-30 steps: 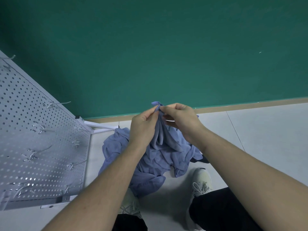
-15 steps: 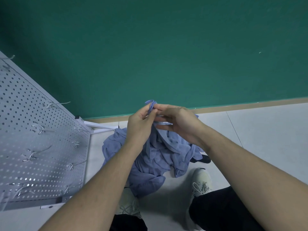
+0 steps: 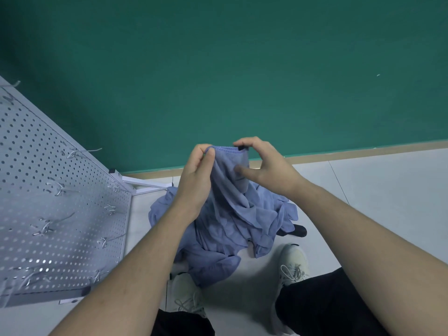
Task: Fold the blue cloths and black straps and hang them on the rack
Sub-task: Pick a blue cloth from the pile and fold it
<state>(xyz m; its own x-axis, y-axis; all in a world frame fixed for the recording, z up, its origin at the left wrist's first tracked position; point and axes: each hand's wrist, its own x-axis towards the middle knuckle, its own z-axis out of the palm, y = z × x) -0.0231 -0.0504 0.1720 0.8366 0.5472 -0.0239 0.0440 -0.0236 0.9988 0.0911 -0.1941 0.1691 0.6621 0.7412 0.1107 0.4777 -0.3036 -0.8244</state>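
1. At centre frame, a person's left hand (image 3: 197,173) and right hand (image 3: 263,163) hold up a blue cloth (image 3: 230,180) by its stitched top hem, each hand pinching one end of a short stretch of that edge between thumb and fingers.

2. A small black tab (image 3: 240,148) shows at the hem under the right thumb; whether it is a label or a strap end cannot be told.

3. The cloth's lower part trails into a heap of blue cloths (image 3: 218,241) on the pale floor (image 3: 375,202), between the person's white sneakers (image 3: 294,265) at lower centre.

4. A dark item (image 3: 297,230), possibly a black strap, pokes out at the heap's right edge.

5. The white pegboard rack (image 3: 48,214), studded with wire hooks (image 3: 46,226), stands at left frame with nothing hanging on it in view.

6. Risks from here, as a judgement: the trailing fabric looks tangled with the heap, so lifting could drag neighbouring cloths up; the light fingertip pinches could slip under that drag; and an uneven hold on the hem would skew the fold.
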